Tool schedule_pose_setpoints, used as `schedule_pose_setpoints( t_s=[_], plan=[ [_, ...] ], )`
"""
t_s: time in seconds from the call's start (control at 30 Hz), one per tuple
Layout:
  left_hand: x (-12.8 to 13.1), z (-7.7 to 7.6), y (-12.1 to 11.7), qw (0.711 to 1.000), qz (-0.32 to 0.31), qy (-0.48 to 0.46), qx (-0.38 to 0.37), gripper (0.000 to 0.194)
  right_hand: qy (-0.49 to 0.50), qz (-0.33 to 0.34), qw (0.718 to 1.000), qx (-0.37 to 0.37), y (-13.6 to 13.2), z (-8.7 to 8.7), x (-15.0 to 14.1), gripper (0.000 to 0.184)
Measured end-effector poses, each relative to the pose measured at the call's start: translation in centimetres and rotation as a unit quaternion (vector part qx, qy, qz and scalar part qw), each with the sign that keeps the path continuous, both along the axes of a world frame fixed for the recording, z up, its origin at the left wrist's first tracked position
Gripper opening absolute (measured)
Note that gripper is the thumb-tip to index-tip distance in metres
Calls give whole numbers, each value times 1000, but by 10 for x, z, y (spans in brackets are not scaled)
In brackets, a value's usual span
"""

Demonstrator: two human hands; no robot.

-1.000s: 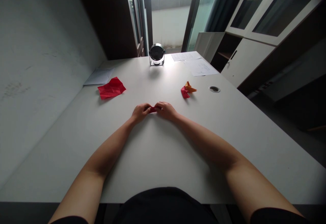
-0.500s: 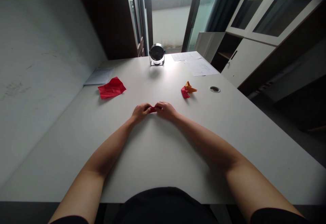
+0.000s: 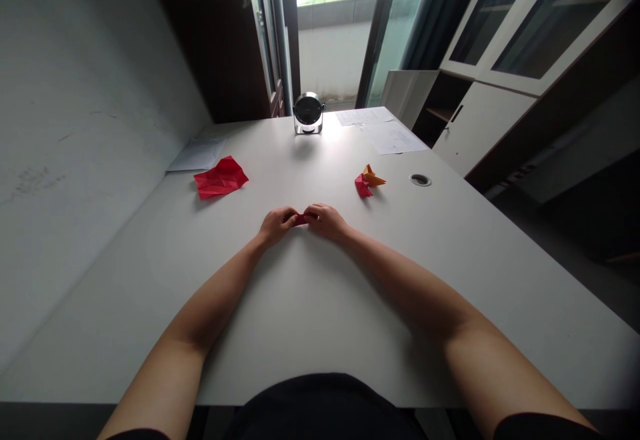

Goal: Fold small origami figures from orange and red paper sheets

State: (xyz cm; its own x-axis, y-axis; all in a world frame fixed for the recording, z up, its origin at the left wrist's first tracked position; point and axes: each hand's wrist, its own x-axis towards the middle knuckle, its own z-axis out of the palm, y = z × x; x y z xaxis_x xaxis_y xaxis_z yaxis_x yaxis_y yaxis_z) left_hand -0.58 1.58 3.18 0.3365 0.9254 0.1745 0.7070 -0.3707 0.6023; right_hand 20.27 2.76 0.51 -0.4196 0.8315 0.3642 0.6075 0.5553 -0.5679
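Note:
A small piece of folded red paper (image 3: 300,219) is pinched between my two hands, low over the middle of the white table (image 3: 305,307). My left hand (image 3: 278,224) grips its left end with thumb and fingers. On the right end, my right hand (image 3: 326,220) has its fingers closed in the same way. Most of the folded paper is hidden behind my fingers. Left of my hands lies a creased sheet of red paper (image 3: 221,178). To their right stand folded paper figures, one red (image 3: 363,186) and one orange (image 3: 373,177), touching each other.
A small round black fan-like device (image 3: 308,111) on a metal stand is at the far edge. Printed sheets (image 3: 395,138) lie at the back right, and more papers (image 3: 196,155) by the left wall. A round cable hole (image 3: 420,180) is set into the table's right side.
Everything in view sits slightly lower in the picture, as the camera has tilted a little. My hands keep their hold on the red paper with hardly any visible movement.

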Motion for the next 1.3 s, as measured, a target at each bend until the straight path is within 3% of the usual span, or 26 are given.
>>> schedule_pose_setpoints(
  t_s=[1.3],
  plan=[
    [0, -5, 3, 1000, 4, -1, 1, 23, -2, 1, 1000, 0, -1, 1, 0, 13]
  ],
)
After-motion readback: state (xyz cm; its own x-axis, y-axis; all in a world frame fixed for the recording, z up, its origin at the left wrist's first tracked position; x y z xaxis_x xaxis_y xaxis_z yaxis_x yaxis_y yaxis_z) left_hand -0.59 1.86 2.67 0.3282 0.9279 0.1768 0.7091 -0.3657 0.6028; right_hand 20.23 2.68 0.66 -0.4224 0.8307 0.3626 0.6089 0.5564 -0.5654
